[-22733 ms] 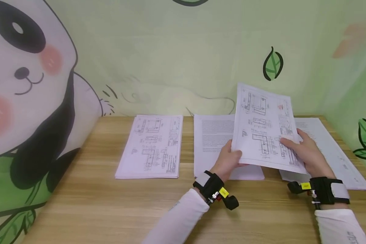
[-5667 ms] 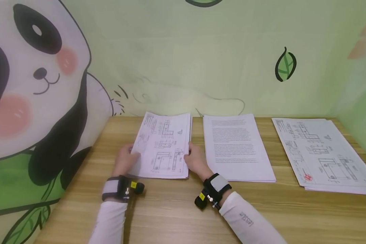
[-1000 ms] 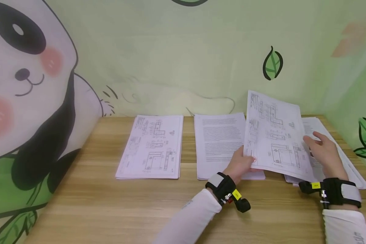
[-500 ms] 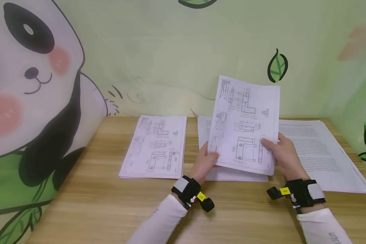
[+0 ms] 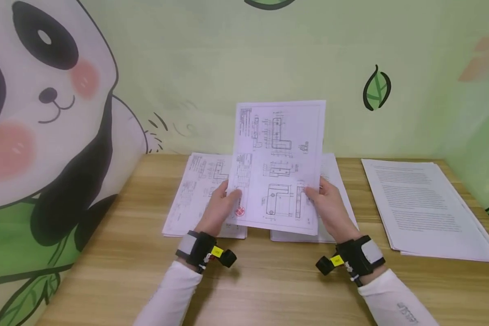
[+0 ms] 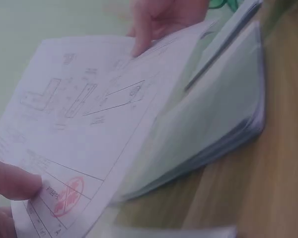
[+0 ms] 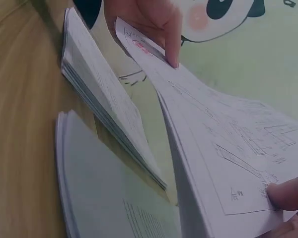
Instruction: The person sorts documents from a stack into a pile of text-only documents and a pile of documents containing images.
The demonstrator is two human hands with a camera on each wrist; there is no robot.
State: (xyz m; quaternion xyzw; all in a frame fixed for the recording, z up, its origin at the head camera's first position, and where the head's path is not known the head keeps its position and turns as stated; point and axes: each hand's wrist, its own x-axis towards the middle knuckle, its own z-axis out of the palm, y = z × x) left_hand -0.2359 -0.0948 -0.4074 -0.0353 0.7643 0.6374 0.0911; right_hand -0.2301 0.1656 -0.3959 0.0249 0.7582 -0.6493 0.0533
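Both hands hold up a white technical drawing sheet [image 5: 279,131] with bracket outlines and a red stamp at its lower left. My left hand [image 5: 216,210] pinches the left edge, its thumb [image 6: 20,184] lying on the face near the stamp. On the opposite edge, the thumb of my right hand [image 5: 333,210] presses the face while the fingers go behind. A further paper edge shows under the top sheet in the right wrist view. Below it, a stack of drawings [image 5: 181,213] is partly covered at left, and a stack of printed text [image 5: 330,165] is mostly hidden.
At the right of the wooden table [image 5: 277,290] lies another paper stack [image 5: 419,203], text page uppermost, its sheets slightly offset. A green backdrop [image 5: 212,68] with a panda and leaves stands right behind the table. Both wrists carry strapped cameras.
Over the last second my right hand took the sheet's right edge, and both hands carried it left from the right stack. The stamped drawing topped that stack 5.7 seconds ago; text tops it now.
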